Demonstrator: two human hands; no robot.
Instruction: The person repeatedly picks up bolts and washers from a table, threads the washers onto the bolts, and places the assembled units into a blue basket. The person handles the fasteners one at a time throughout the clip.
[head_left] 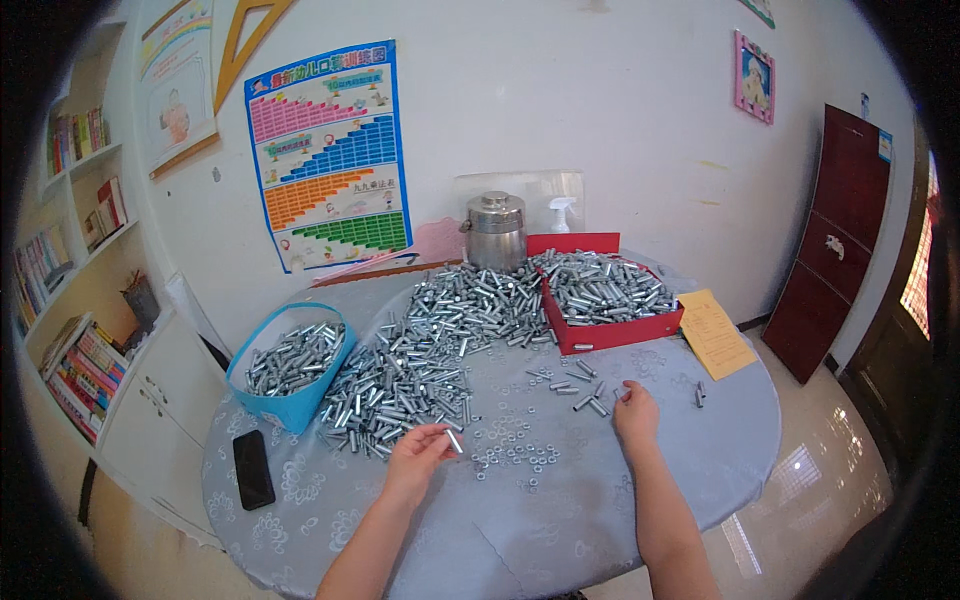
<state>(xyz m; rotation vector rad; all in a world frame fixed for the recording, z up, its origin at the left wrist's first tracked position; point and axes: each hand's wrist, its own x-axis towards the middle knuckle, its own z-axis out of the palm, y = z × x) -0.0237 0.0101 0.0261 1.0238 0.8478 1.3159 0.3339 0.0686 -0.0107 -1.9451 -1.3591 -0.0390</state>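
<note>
A short silver metal tube (454,441) is pinched between the thumb and fingers of my left hand (417,459), just above the table by the near edge of a big heap of similar metal parts (400,385). Right of that hand, several small nuts (512,448) lie scattered on the cloth. My right hand (636,413) is closed at its fingertips beside a few loose metal cylinders (590,398). What those fingers hold, if anything, is too small to make out.
A blue bin (290,412) full of metal parts stands at left, near a black phone (253,470). Behind are a red box (608,338) of more parts and a steel pot (495,235). A yellow paper (716,335) lies at right on the grey tablecloth (570,520).
</note>
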